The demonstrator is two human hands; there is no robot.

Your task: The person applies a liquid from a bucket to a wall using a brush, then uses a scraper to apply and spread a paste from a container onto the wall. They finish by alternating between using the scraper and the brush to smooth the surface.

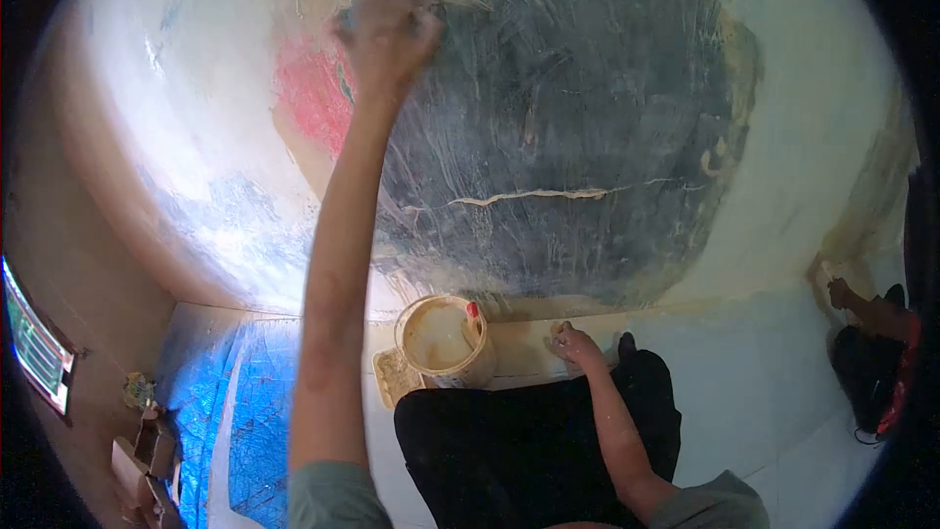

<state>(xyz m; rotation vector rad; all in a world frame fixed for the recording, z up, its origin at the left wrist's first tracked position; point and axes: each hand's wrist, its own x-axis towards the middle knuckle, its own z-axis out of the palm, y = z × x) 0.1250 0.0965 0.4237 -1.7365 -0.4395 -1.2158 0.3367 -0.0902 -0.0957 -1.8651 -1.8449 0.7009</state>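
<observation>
My left hand [394,15] is raised against the upper part of a wall [235,118]. Its fingers are blurred and bent over a dark, flat-looking thing pressed to the surface, whose kind I cannot make out. Beside and below it spreads a large dark grey patch [587,108] with pale streaks and a jagged crack [529,196] across it. A red patch [311,88] lies left of my wrist. My right hand [576,344] is low by my knee, near the wall's foot, with fingers curled; what they hold, if anything, is hidden.
A bucket [477,372] of cloudy liquid with a red-tipped tool [472,318] stands against the wall, by a shallow tray [396,379]. Blue sheeting [259,421] and a cardboard box [147,456] lie at left. Another person's hand [838,294] is at the right edge.
</observation>
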